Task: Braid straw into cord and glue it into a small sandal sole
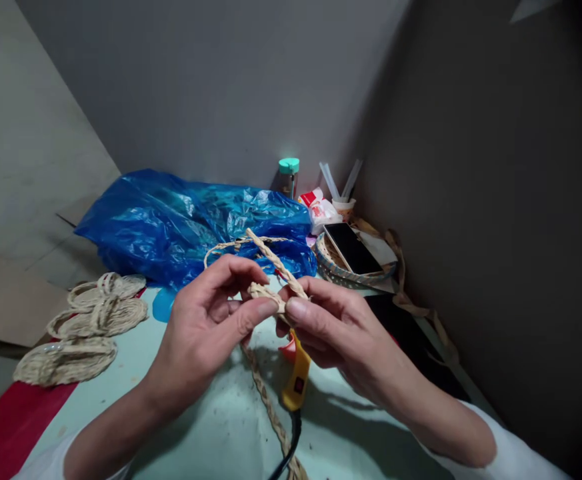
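Observation:
A pale braided straw cord [278, 263] is pinched between both my hands above the table. My left hand [215, 313] grips a folded or coiled end of it between thumb and fingers. Close beside, touching the same braid, my right hand [333, 317] holds it with the thumb pressed on top. One stiff stretch of braid rises up and to the left from the right fingers. Another length hangs below the hands down to the table's near edge. Under the right hand lies a yellow-handled glue gun [297, 377], its front part hidden, with a black cable.
Three woven straw slippers [71, 360] lie at the left on red cloth [18, 427]. Behind the hands is a blue plastic bag [171, 213]. A basket [335, 270] with a phone [353, 248], a jar with a green lid [289, 175] and a cup of clear sticks [343, 209] stand back right.

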A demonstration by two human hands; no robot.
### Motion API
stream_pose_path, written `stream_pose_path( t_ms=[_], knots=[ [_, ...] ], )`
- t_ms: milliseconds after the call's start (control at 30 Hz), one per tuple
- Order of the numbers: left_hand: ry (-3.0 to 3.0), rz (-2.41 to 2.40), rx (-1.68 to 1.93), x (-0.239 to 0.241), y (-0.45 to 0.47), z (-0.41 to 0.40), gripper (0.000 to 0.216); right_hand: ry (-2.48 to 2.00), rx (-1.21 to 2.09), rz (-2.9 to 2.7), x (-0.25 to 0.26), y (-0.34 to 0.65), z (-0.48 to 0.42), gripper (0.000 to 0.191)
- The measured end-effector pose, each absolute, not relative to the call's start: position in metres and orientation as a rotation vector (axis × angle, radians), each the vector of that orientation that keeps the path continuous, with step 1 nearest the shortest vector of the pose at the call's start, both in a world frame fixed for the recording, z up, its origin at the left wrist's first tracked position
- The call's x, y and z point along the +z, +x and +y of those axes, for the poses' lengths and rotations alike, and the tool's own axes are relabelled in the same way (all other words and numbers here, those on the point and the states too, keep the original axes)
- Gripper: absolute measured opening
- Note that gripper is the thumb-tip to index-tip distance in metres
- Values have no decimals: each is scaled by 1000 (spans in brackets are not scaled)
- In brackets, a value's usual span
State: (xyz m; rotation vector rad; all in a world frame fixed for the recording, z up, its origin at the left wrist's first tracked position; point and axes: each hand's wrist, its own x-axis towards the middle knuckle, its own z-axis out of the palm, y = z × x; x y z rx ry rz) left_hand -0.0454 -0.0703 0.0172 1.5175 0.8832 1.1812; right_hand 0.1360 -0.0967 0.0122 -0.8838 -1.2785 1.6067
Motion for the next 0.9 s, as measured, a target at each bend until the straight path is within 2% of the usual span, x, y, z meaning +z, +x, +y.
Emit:
stream_pose_path(
  t_ms=[133,267,367,500,600,900],
  knots=[
    [1626,746,1200,6,-43,-66,17,-717,1856,-1063,9,135,-99,24],
    [1575,675,1154,0,-40,-64,19,-681,1900,-1030,8,137,-100,26],
    [1540,730,1188,-2,-39,-64,16,-857,1644,-1270,6,142,-99,29],
    [1513,835,1158,-5,-41,-62,13,-1033,1157,-1486,4,149,-94,18],
    [1475,858,1121,-5,-42,-62,10,-1002,977,-1578,3,151,-94,10],
    [1413,861,1121,-8,-41,-64,10,-1012,485,-1712,-7,143,-99,5]
  ],
)
